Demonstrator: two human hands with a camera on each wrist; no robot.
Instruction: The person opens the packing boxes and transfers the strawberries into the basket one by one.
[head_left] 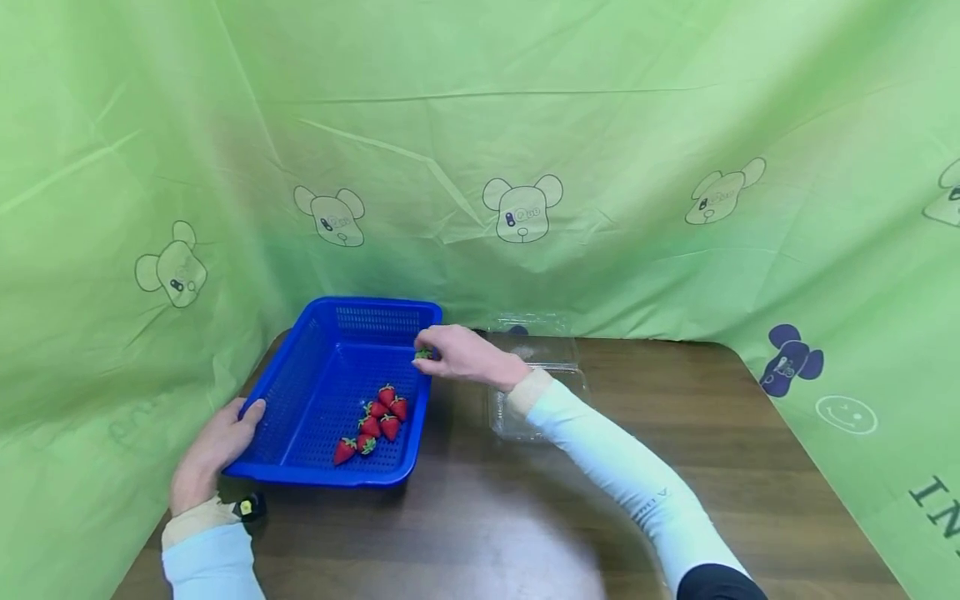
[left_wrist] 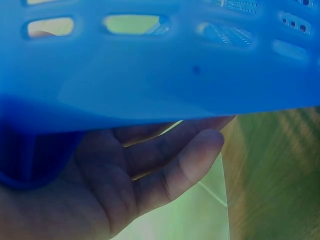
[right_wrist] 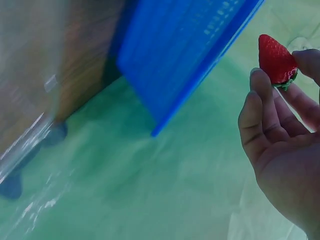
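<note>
My left hand (head_left: 219, 442) holds the near left corner of a blue plastic basket (head_left: 330, 477), thumb over the rim. In the left wrist view its fingers (left_wrist: 172, 172) reach under the basket's slotted wall. The basket sits tilted, its near edge raised over the table. Several red strawberries (head_left: 389, 427) with green caps lie in its near right part. Over the basket's right rim, my right hand (head_left: 465, 354) pinches one more strawberry (right_wrist: 276, 60) between thumb and fingers. Seen from the right wrist, that strawberry's tip points up and its leafy cap down.
A clear plastic clamshell box (head_left: 501, 414) stands right of the basket, partly behind my right forearm, its lid (head_left: 536, 329) raised toward the back. The brown wooden table (head_left: 675, 417) extends to the right. Green printed cloth (head_left: 420, 150) hangs close behind and at both sides.
</note>
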